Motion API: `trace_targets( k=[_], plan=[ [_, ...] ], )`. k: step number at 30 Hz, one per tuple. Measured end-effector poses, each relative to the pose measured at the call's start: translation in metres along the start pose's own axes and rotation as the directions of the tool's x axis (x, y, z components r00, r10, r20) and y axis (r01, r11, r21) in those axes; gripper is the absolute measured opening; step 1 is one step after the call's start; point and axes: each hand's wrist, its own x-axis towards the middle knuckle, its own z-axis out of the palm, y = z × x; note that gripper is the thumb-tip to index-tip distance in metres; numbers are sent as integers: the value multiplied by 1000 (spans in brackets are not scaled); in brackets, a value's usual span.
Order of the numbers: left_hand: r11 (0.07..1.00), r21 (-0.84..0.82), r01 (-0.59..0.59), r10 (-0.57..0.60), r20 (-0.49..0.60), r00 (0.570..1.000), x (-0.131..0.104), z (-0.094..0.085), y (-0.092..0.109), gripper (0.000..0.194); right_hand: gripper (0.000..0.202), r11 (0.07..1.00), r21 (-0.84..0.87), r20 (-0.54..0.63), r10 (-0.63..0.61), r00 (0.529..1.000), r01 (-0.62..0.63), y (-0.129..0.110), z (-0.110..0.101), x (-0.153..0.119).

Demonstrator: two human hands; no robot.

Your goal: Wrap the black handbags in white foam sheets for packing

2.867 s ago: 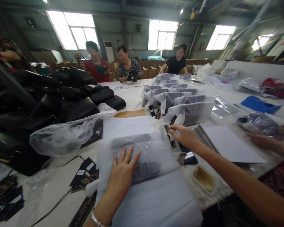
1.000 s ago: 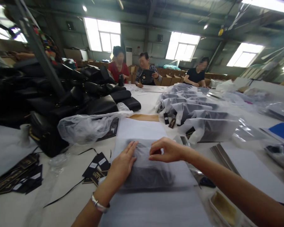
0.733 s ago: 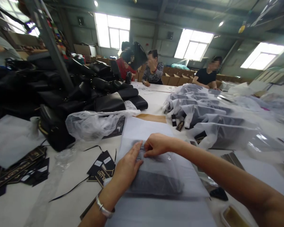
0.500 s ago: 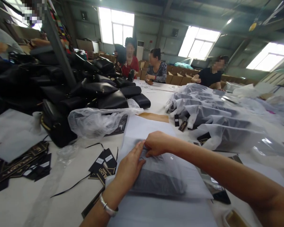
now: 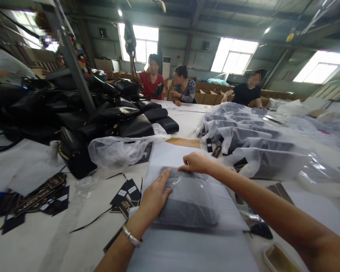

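Observation:
A dark item in a clear plastic bag (image 5: pixel 191 206) lies on white paper sheets (image 5: pixel 187 251) in front of me. My left hand (image 5: pixel 155 194), with a silver bracelet at the wrist, rests along the bag's left edge, its fingers extended and the thumb apart. At the bag's top edge, my right hand (image 5: pixel 194 163) has its fingers curled into a pinch; what they grip is too small to make out. Black hang tags (image 5: pixel 126 196) lie left of my left hand. Crumpled clear plastic (image 5: pixel 116 151) sits beyond them.
Black handbags (image 5: pixel 130 121) are heaped at the left. Rows of plastic-wrapped items (image 5: pixel 252 132) cover the right side. More tags (image 5: pixel 39 194) lie at the far left, a small tray (image 5: pixel 280 258) at lower right. Several people are around the table.
My right hand has shifted slightly right and up along the bag's top edge, showing more of the bag. Across the table, a person in red now raises a black bag.

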Motion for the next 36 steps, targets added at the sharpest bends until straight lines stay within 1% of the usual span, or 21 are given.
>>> trace_targets(
  k=[2, 3, 5, 6, 7, 9, 12, 14, 17, 19, 21, 23, 24, 26, 27, 28, 30, 31, 33, 34, 36],
  plan=[
    [1000, -15, -28, 27, -5, 1000, -2, 0, -3, 68, 33, 994, 15, -88, 106, 990, -106, 13, 6, -22],
    [999, -24, -39, 39, -11, 999, -3, 0, -4, 66, 30, 991, 50, -132, 133, 982, -127, 17, 10, -37],
    [998, -19, -60, 59, -55, 997, -3, -1, -2, 59, 27, 976, 188, -248, 153, 957, -107, 16, 20, -72],
    [997, -4, -75, 74, -89, 993, -2, -2, 2, 55, 27, 962, 266, -317, 146, 937, -60, 11, 27, -91],
    [995, 17, -96, 97, -127, 987, 0, -2, 8, 50, 28, 948, 317, -378, 125, 917, 1, 4, 34, -110],
    [982, 91, -168, 182, -177, 967, 6, -2, 22, 44, 35, 942, 314, -454, 42, 890, 116, -14, 51, -145],
    [919, 261, -294, 337, -138, 931, 21, 8, 42, 46, 55, 958, 174, -481, -119, 869, 228, -42, 78, -179],
    [872, 361, -331, 373, -51, 926, 31, 20, 47, 49, 66, 964, 86, -478, -181, 859, 251, -53, 95, -188],
    [856, 408, -318, 314, 80, 946, 45, 38, 41, 53, 66, 973, 14, -487, -196, 851, 232, -57, 118, -185],
    [884, 363, -294, 263, 132, 956, 54, 42, 34, 54, 64, 975, -14, -520, -195, 832, 220, -54, 129, -179],
    [930, 261, -260, 223, 162, 961, 62, 35, 29, 54, 66, 974, -32, -556, -204, 806, 225, -49, 132, -173],
    [970, 131, -203, 185, 134, 974, 66, 16, 25, 54, 66, 971, -26, -558, -211, 802, 237, -44, 123, -167],
    [985, 58, -165, 160, 74, 984, 65, 4, 23, 56, 66, 970, -12, -542, -212, 813, 245, -41, 115, -164],
    [991, -87, -97, 88, -106, 991, 58, -24, 18, 61, 64, 964, 34, -492, -214, 844, 264, -32, 91, -156],
    [986, -152, -72, 42, -190, 981, 53, -37, 14, 62, 63, 962, 63, -473, -207, 857, 267, -25, 76, -150],
    [981, -188, -49, 2, -242, 970, 46, -48, 10, 63, 61, 961, 93, -467, -189, 864, 261, -18, 62, -142],
    [982, -190, -9, -44, -270, 962, 34, -63, -1, 63, 53, 965, 150, -515, -110, 850, 217, 0, 37, -124],
    [985, -174, 6, -52, -261, 964, 30, -65, -8, 62, 50, 966, 175, -554, -64, 830, 192, 10, 27, -113],
    [987, -153, 40, -73, -215, 974, 29, -62, -23, 64, 48, 959, 233, -601, 14, 799, 159, 29, 14, -93],
    [984, -163, 68, -98, -183, 978, 32, -57, -30, 68, 48, 953, 260, -596, 32, 803, 156, 37, 11, -83],
    [963, -240, 120, -148, -100, 984, 44, -44, -41, 84, 48, 942, 300, -551, 40, 834, 153, 49, 7, -68]
  ],
)
